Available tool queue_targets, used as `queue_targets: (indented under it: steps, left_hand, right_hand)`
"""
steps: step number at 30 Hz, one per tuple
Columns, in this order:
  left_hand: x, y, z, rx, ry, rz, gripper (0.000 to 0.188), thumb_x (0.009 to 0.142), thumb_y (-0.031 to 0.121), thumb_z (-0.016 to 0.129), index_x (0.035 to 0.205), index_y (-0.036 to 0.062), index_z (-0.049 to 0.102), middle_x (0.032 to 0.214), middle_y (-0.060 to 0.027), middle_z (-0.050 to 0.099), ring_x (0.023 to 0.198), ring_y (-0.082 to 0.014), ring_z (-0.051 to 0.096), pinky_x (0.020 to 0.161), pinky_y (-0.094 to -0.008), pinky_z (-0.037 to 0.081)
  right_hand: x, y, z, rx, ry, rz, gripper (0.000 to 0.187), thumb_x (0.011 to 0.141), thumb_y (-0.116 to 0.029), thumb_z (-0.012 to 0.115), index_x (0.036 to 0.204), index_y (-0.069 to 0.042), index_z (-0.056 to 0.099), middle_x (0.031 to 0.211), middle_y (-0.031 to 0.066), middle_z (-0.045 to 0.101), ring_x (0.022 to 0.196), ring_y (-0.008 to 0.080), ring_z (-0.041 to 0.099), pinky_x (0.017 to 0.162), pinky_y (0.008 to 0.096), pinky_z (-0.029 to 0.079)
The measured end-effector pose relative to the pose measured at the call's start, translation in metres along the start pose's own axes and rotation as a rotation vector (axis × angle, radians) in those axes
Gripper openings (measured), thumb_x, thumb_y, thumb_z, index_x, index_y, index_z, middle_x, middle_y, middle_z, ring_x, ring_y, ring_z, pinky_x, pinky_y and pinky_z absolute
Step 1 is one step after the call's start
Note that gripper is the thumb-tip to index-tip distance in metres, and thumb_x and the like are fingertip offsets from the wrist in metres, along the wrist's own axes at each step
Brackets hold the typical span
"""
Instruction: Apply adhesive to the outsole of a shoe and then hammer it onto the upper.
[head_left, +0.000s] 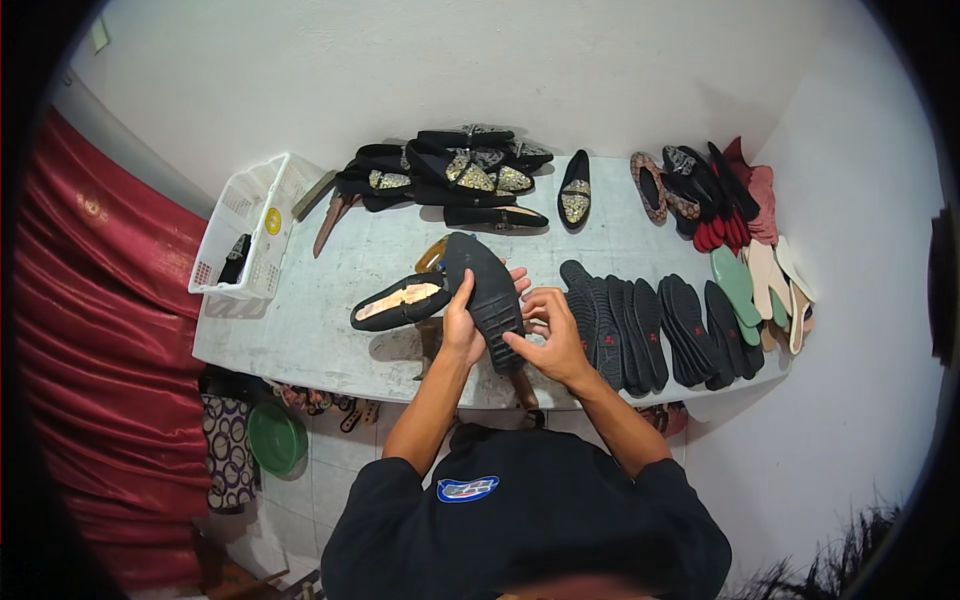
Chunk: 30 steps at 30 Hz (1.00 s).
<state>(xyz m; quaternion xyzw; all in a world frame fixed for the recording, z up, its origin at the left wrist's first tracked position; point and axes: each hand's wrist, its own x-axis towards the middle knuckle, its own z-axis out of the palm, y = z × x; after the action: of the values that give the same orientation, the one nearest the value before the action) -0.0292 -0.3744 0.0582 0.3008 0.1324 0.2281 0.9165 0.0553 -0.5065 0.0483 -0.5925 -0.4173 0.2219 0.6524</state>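
A black shoe sole (487,292) with a ridged heel end is held above the table, tread side up. My left hand (463,325) grips it, thumb on the near face and fingertips showing past its far edge. At the heel end, my right hand (555,338) has its fingers curled and its thumb against the sole's edge. Just left of the sole is an upturned black shoe upper (375,314), its pale underside (412,296) showing. An amber-coloured container (431,256) stands behind, partly hidden by the sole.
Finished-looking black shoes with glittery toes (470,172) are heaped at the back, with a single shoe (575,190) beside them. Rows of black soles (640,335) lie to the right, near green insoles (735,285). A white basket (250,225) stands at the left.
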Motion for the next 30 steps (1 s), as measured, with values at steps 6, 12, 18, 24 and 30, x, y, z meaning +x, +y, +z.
queue_targets:
  steps: [6,12,18,24,30]
  left_hand:
    - [-0.001,0.016,-0.011,0.020,0.005,0.089,0.049,0.101,0.031,0.043,0.139,0.0002,0.035,0.131,-0.0305,0.051,0.118,-0.0373,0.057,0.096,-0.0417,0.051]
    - [-0.007,0.035,-0.040,0.121,0.077,0.113,0.049,0.097,0.022,0.047,0.137,-0.0043,0.036,0.131,-0.0293,0.052,0.117,-0.0391,0.057,0.097,-0.0443,0.049]
    - [-0.009,0.059,-0.080,0.070,0.033,0.135,0.059,0.095,0.027,0.045,0.141,-0.0080,0.033,0.139,-0.0260,0.045,0.124,-0.0393,0.052,0.102,-0.0474,0.045]
    - [0.007,0.094,-0.125,-0.051,-0.058,0.047,0.071,0.098,0.053,0.035,0.138,-0.0060,0.039,0.131,-0.0189,0.053,0.101,-0.0267,0.064,0.089,-0.0398,0.055]
    - [0.011,0.099,-0.155,-0.132,0.131,0.046,0.065,0.099,0.052,0.037,0.132,-0.0027,0.048,0.113,-0.0173,0.063,0.098,-0.0239,0.064,0.087,-0.0355,0.054]
  right_hand:
    - [-0.006,0.029,0.002,0.321,-0.287,0.385,0.025,0.086,-0.010,0.070,0.105,0.000,0.056,0.092,0.0024,0.061,0.077,0.0078,0.060,0.068,0.0208,0.049]
    - [0.005,0.032,0.028,0.300,-0.370,0.493,0.019,0.090,-0.010,0.066,0.104,0.002,0.062,0.084,0.0016,0.066,0.074,0.0051,0.059,0.067,0.0218,0.047]
    - [0.022,0.044,0.076,0.322,-0.385,0.571,0.019,0.090,-0.009,0.065,0.105,0.003,0.062,0.087,0.0032,0.067,0.075,0.0059,0.061,0.067,0.0214,0.048]
    - [0.048,0.029,0.118,0.181,-0.381,0.536,0.020,0.090,-0.015,0.065,0.099,0.003,0.063,0.080,0.0041,0.068,0.070,0.0076,0.063,0.060,0.0230,0.048]
    - [0.087,0.005,0.086,-0.098,-0.642,0.629,0.027,0.090,-0.020,0.065,0.102,0.005,0.062,0.083,0.0122,0.068,0.067,0.0180,0.069,0.055,0.0279,0.055]
